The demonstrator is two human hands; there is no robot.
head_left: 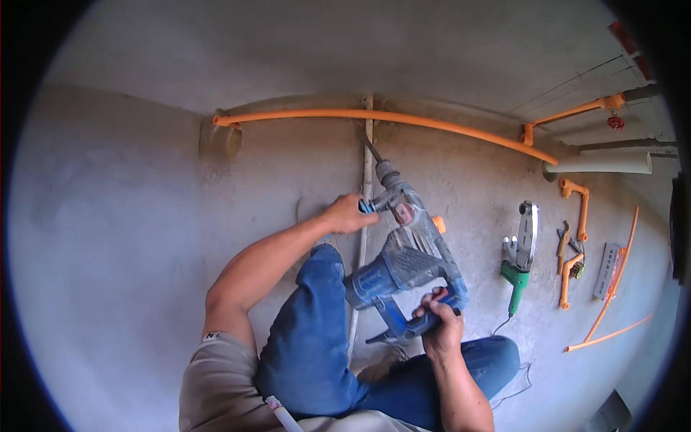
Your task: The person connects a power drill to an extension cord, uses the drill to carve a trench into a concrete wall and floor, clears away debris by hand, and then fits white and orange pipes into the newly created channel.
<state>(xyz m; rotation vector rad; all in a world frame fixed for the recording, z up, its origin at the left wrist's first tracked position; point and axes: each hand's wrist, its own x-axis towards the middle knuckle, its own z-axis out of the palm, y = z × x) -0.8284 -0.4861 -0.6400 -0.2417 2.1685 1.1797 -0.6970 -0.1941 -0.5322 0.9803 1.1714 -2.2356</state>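
A dusty blue-grey rotary hammer drill lies across the space before my knees, its nose pointing away from me. My left hand is closed around the side handle near the chuck. Around the rear handle my right hand is wrapped, its fingers by the red trigger. The drill bit reaches toward the base of the wall, just short of the orange pipe in this view. Whether its tip touches anything, I cannot tell.
On the floor to the right lie a green-handled pipe welding tool, bent orange pipe pieces, pliers, a box and thin orange pipes. A grey pipe and red valve handle stand farther back. A cigarette shows below.
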